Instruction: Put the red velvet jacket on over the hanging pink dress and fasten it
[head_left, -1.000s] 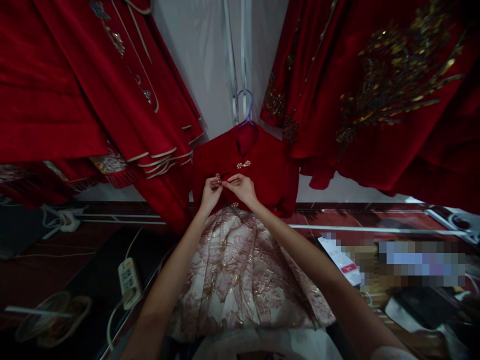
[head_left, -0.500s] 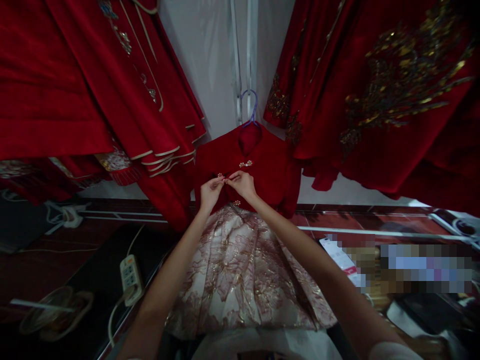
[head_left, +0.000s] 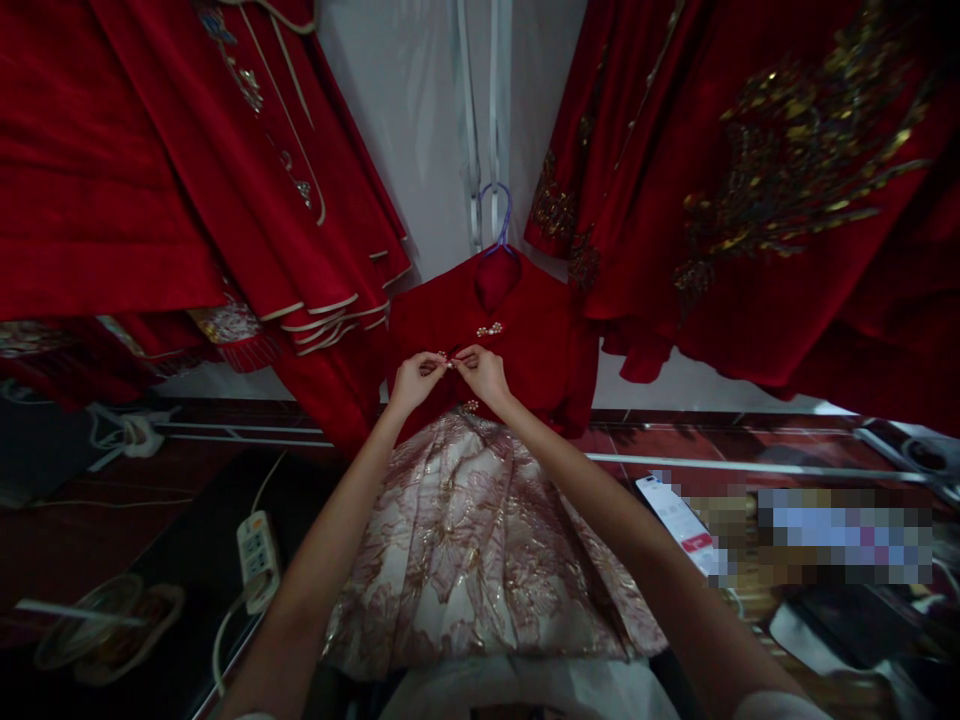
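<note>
In front of me a red jacket [head_left: 525,360] hangs on a purple hanger [head_left: 502,235], above a pale pink and gold brocade skirt [head_left: 465,550]. My left hand [head_left: 418,380] and my right hand [head_left: 484,374] meet at the jacket's front, fingertips pinched close together. Between them sits a small beaded clasp [head_left: 450,365], largely covered by the fingers. A fastened beaded clasp [head_left: 490,329] shows just above, near the collar. Another beaded clasp [head_left: 470,406] lies below the hands, at the jacket's lower edge.
Red embroidered garments [head_left: 300,200] hang on the left, and more red garments [head_left: 675,290] with gold beading on the right. A power strip [head_left: 258,560] and a plastic bowl [head_left: 90,625] sit at lower left. At right lies a phone [head_left: 675,520], near a white rail [head_left: 712,465].
My hands have drawn slightly apart at the clasp, the left one shifting a little left and down. More of the clasp shows between the fingertips. The view has shifted slightly.
</note>
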